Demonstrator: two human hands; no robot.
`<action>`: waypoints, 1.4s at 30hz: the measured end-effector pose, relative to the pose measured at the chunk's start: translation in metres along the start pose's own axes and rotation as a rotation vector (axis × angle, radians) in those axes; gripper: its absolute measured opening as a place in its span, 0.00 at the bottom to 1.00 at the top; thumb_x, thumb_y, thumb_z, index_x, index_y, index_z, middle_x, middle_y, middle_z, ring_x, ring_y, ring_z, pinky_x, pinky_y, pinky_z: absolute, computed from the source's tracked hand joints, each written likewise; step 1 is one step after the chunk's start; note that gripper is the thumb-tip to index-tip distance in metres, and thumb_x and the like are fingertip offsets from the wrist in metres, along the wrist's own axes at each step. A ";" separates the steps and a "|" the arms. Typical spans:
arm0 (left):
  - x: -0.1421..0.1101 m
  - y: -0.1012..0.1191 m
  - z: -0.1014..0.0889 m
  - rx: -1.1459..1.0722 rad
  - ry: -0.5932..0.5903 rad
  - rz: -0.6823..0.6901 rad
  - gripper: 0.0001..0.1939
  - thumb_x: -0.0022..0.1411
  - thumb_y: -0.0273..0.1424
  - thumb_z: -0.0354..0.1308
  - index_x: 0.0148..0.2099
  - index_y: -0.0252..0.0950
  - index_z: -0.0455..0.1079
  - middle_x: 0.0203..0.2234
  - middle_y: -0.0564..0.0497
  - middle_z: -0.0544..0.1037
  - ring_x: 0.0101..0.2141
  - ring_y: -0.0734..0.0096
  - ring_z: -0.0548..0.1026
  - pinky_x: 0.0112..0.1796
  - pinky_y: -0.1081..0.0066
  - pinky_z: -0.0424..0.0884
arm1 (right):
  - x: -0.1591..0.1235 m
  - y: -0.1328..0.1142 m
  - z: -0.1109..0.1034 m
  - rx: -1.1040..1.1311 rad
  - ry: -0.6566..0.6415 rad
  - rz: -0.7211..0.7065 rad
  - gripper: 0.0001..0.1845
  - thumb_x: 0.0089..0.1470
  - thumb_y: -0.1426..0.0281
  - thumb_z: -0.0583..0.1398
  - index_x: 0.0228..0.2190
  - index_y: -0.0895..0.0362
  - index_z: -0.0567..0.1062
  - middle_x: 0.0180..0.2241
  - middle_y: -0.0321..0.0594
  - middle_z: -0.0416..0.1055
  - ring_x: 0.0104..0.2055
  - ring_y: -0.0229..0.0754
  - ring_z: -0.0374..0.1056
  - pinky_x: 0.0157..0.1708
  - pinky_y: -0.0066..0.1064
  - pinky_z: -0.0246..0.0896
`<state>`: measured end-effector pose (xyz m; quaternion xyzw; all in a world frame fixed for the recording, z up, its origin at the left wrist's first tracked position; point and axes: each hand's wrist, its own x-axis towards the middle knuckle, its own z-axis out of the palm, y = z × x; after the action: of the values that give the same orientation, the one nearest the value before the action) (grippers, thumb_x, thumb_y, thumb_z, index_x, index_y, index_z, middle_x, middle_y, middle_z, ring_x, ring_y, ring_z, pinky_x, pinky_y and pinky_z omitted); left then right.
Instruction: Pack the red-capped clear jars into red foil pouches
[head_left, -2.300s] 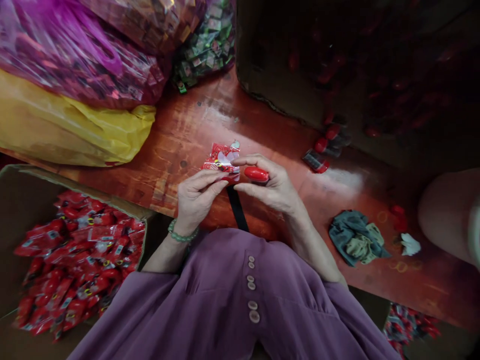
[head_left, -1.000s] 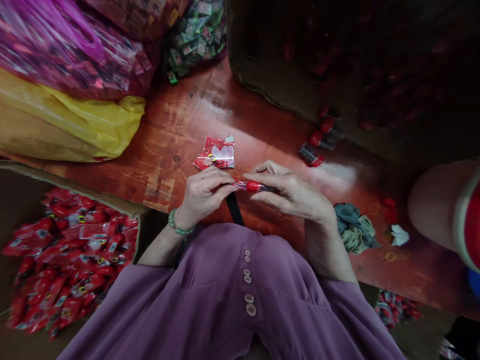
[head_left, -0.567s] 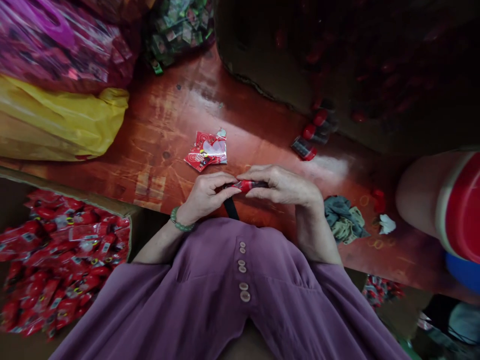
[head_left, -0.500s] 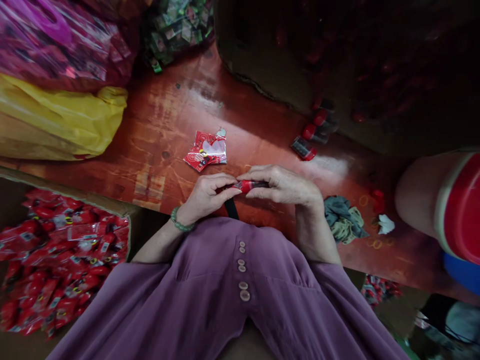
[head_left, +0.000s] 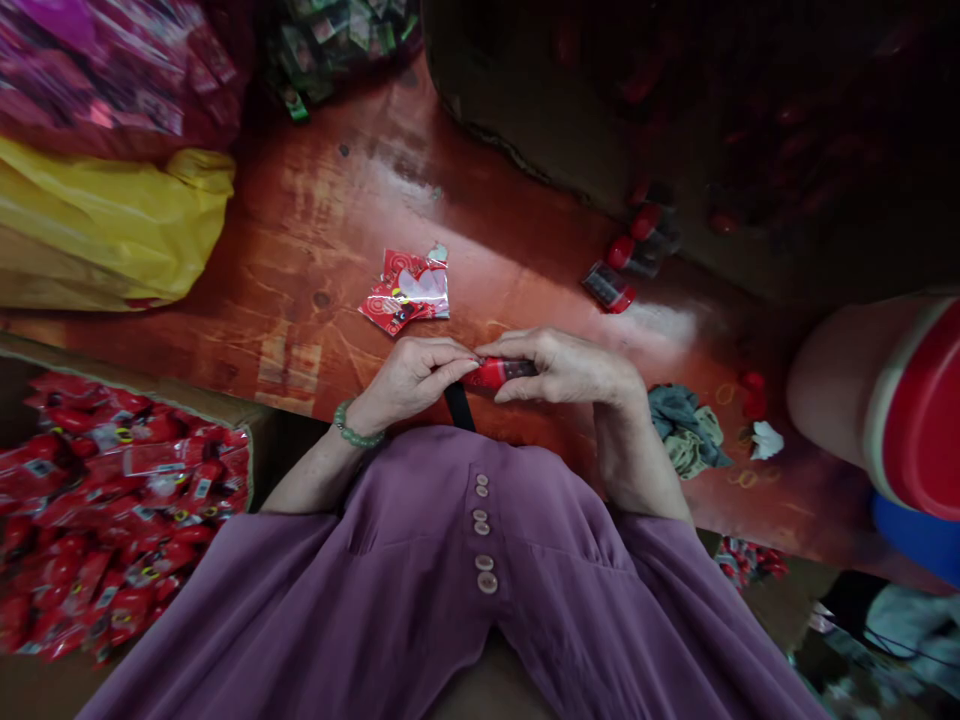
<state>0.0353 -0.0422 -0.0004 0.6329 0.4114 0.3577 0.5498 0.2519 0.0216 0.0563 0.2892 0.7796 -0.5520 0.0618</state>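
A small red-and-dark container [head_left: 493, 375] lies sideways between my two hands, above the table's near edge. My right hand [head_left: 574, 368] grips its dark end between thumb and fingers. At the red end, my left hand [head_left: 414, 378] is closed, with thumb and fingertips pinched together; the fingers partly cover that end. Just beyond my left hand, red printed cards [head_left: 409, 290] with a heart shape and a glossy surface overlap on the table. To the far right of them lies a clear container with a red cap [head_left: 608, 288], similar in colour to the held one.
At lower left, a cardboard box [head_left: 259, 440] holds many red packaged items. A yellow bag [head_left: 112, 225] and a pink bag [head_left: 142, 75] fill the upper left. Crumpled cloth [head_left: 686, 430] and a red-lidded tub [head_left: 926, 405] stand right. A dark carton [head_left: 517, 155] is behind.
The container has turned between my hands, so more of its red and dark side shows. My left fingers have shifted slightly at its end. The whole view has moved a little.
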 end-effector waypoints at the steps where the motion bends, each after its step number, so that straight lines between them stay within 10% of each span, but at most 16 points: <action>1: 0.000 0.000 0.000 0.002 0.000 -0.008 0.13 0.66 0.35 0.56 0.35 0.35 0.79 0.29 0.48 0.82 0.30 0.71 0.78 0.34 0.73 0.73 | 0.001 0.000 0.000 -0.002 -0.004 -0.001 0.22 0.54 0.68 0.66 0.52 0.55 0.75 0.39 0.38 0.76 0.36 0.39 0.69 0.38 0.30 0.61; 12: -0.004 0.003 0.002 0.058 -0.034 -0.027 0.14 0.66 0.36 0.57 0.33 0.35 0.79 0.28 0.47 0.81 0.28 0.71 0.76 0.32 0.72 0.70 | 0.010 -0.005 -0.003 0.029 -0.019 0.047 0.20 0.50 0.71 0.67 0.46 0.55 0.76 0.39 0.37 0.77 0.37 0.39 0.70 0.36 0.28 0.59; 21: -0.001 0.007 0.002 -0.107 -0.079 -0.317 0.14 0.56 0.40 0.64 0.35 0.34 0.80 0.26 0.50 0.80 0.27 0.71 0.74 0.30 0.73 0.68 | 0.008 -0.011 0.008 0.012 0.048 0.075 0.16 0.48 0.69 0.69 0.37 0.57 0.71 0.33 0.34 0.71 0.32 0.36 0.63 0.32 0.26 0.52; 29: 0.006 0.024 -0.003 -0.149 -0.113 -0.399 0.16 0.55 0.43 0.65 0.31 0.33 0.78 0.24 0.51 0.78 0.26 0.73 0.73 0.29 0.74 0.67 | 0.006 -0.007 0.034 0.266 0.370 0.016 0.19 0.46 0.63 0.71 0.33 0.56 0.69 0.31 0.33 0.69 0.32 0.35 0.62 0.32 0.28 0.58; 34: -0.001 0.020 0.003 -0.498 0.130 -0.435 0.27 0.48 0.51 0.70 0.42 0.35 0.77 0.30 0.50 0.81 0.27 0.72 0.77 0.30 0.73 0.73 | 0.008 0.008 0.051 0.784 0.523 0.034 0.21 0.48 0.55 0.68 0.32 0.56 0.68 0.26 0.29 0.69 0.21 0.29 0.61 0.19 0.22 0.59; 42: -0.007 0.018 0.041 -0.826 0.352 -0.513 0.18 0.45 0.42 0.75 0.31 0.34 0.77 0.27 0.50 0.81 0.29 0.74 0.79 0.34 0.74 0.75 | 0.022 0.003 0.075 0.787 0.924 0.066 0.23 0.49 0.49 0.66 0.30 0.56 0.70 0.24 0.29 0.70 0.21 0.28 0.62 0.20 0.21 0.59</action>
<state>0.0723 -0.0664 0.0119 0.1721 0.4642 0.4451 0.7462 0.2181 -0.0367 0.0159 0.5240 0.4539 -0.6139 -0.3776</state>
